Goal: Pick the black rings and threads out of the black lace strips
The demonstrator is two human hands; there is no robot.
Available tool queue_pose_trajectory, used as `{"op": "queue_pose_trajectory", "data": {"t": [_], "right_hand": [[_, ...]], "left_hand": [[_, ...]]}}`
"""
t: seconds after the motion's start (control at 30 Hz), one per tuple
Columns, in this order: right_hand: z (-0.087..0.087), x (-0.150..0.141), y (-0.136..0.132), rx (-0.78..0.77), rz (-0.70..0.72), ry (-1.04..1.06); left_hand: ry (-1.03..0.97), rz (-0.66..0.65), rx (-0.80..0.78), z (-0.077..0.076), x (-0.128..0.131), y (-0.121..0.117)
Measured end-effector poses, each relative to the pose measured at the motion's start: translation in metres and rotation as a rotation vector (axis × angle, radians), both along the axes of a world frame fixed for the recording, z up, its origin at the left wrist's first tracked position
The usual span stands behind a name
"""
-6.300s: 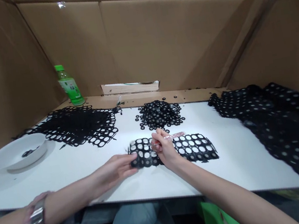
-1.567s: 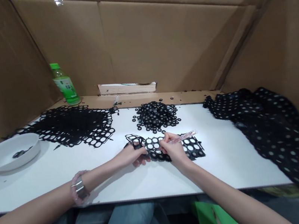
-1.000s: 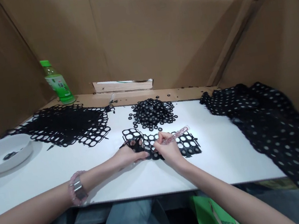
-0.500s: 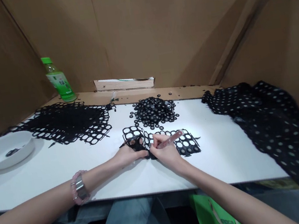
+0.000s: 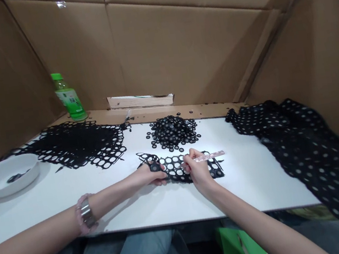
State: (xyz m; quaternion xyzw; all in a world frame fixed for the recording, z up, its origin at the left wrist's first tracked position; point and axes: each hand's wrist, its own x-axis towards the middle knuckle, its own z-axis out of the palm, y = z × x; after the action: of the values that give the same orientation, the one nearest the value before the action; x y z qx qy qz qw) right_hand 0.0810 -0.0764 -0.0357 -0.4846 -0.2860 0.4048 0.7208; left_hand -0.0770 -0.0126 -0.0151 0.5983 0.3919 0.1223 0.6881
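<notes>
A strip of black perforated lattice (image 5: 175,164) with round holes lies on the white table (image 5: 256,186), its left end curled up. My left hand (image 5: 151,175) grips that end, fingers under and thumb over it. My right hand (image 5: 198,167) rests on the strip's right part and holds a slim pink translucent pen-like tool (image 5: 208,156), its tip pointing towards the lattice. The hands are close together but apart. The tool's tip is partly hidden by my fingers.
A heap of small black rings (image 5: 173,133) sits behind the strip. A stack of black lattice (image 5: 75,144) lies at left, with a white bowl (image 5: 4,181) nearby. A holed black sheet (image 5: 297,145) spreads at right. Cardboard walls (image 5: 183,51) surround the table; a green-capped bottle (image 5: 68,100) stands behind.
My right hand has moved rightward, away from my left hand. The lattice strip's raised left end now lies lower and flatter. The view has shifted slightly.
</notes>
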Motion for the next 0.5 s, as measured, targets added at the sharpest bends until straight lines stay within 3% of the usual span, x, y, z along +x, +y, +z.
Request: {"op": "queue_pose_trajectory", "data": {"t": [0.1, 0.2, 0.33, 0.5], "right_hand": [[0.001, 0.001, -0.001, 0.042, -0.023, 0.086], [0.001, 0.001, -0.001, 0.057, -0.022, 0.160], [0.002, 0.000, -0.001, 0.065, -0.006, 0.166], [0.003, -0.002, -0.002, 0.087, 0.027, 0.131]], "left_hand": [[-0.101, 0.012, -0.219, 0.007, -0.005, -0.006], [-0.194, 0.107, -0.400, 0.015, -0.013, -0.022], [-0.199, 0.172, -0.427, 0.014, -0.022, -0.038], [-0.106, 0.068, -0.425, 0.009, -0.019, -0.027]]}}
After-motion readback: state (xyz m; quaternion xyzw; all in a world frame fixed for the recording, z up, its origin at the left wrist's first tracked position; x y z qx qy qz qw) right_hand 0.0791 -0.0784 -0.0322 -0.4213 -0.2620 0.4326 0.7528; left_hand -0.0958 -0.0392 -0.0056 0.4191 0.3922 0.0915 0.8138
